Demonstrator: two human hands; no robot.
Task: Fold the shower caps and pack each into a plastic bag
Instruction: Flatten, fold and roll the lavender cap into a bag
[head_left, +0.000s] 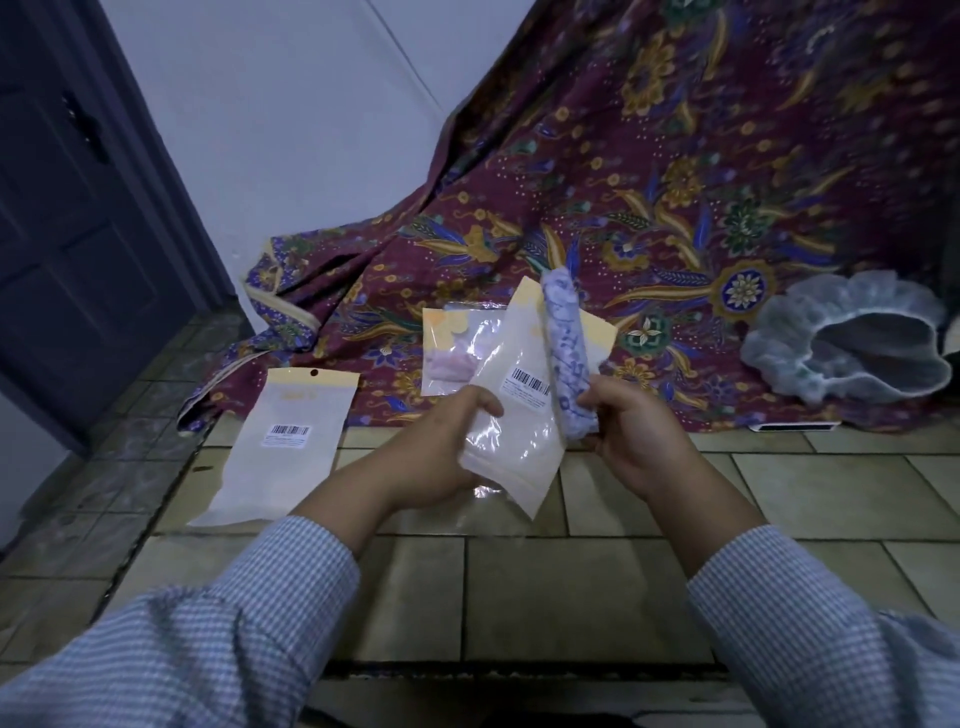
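Packing is the step in hand: one cap is folded and about to go into its bag. The left hand grasps a plastic bag by its lower part, thumb across the front near the barcode label, holding it up over the tiled floor. The right hand pinches a rolled shower cap, pale blue with a printed pattern, by its lower end; the roll stands nearly upright against the bag's right edge and reaches up past its yellow top strip. Whether the bag's mouth is already parted cannot be told from this view.

Judging by this, the next move calls for the left grip to open the mouth while the right feeds the roll in end first, keeping it tight so it does not spring open.

On the patterned cloth behind, a filled bag with something pink inside lies flat. An empty bag lies on the floor to the left. An unfolded shower cap sits on the cloth at the right, apparently not yet folded.
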